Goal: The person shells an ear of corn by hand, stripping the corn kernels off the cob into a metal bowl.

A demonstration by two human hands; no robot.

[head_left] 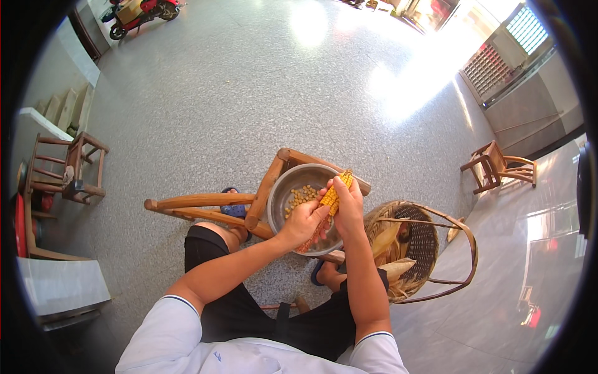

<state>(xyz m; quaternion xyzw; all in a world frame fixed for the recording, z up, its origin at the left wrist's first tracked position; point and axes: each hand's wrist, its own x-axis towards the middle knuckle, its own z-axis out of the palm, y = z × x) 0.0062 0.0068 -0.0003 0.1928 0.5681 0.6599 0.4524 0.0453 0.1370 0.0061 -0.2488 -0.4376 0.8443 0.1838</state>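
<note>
A yellow corn cob [331,198] is held slantwise over a round metal bowl [275,215], its upper end pointing away to the right. My left hand [304,223] grips the lower part of the cob, with the thumb pressed along it. Around the upper part closes my right hand [349,204]. Reddish bare core shows at the cob's lower end, below my left hand. Loose corn kernels [301,194] lie on the left side of the bowl's bottom. My hands and the cob hide the bowl's right side.
A wooden chair frame [266,190] is under the bowl. Close by on the right stands a woven basket [425,252] with a tall handle, holding husks and corn. Wooden chairs stand at far left [76,163] and right [495,167]. A red scooter [140,15] is parked at the back left.
</note>
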